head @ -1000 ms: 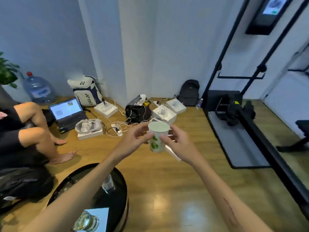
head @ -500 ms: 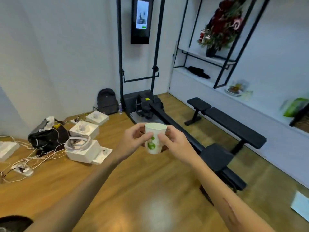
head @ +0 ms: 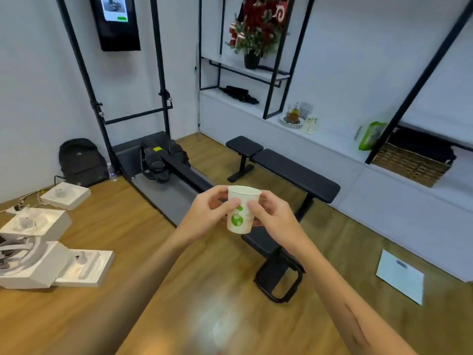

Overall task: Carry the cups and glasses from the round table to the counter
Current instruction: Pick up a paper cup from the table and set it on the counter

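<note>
Counter (head: 332,139) nearer now; L hand (head: 207,213) & R hand (head: 271,213) both grip paper cup (head: 242,213).

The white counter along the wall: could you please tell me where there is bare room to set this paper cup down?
The white counter is bare between the plate of glassware and the green bag. The wicker basket fills its right end. Both hands hold the paper cup.

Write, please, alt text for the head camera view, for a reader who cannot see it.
Both hands, left hand and right hand, hold an upright white paper cup with a green print above a wooden floor. Beyond stand a black bench and a white counter.
</note>
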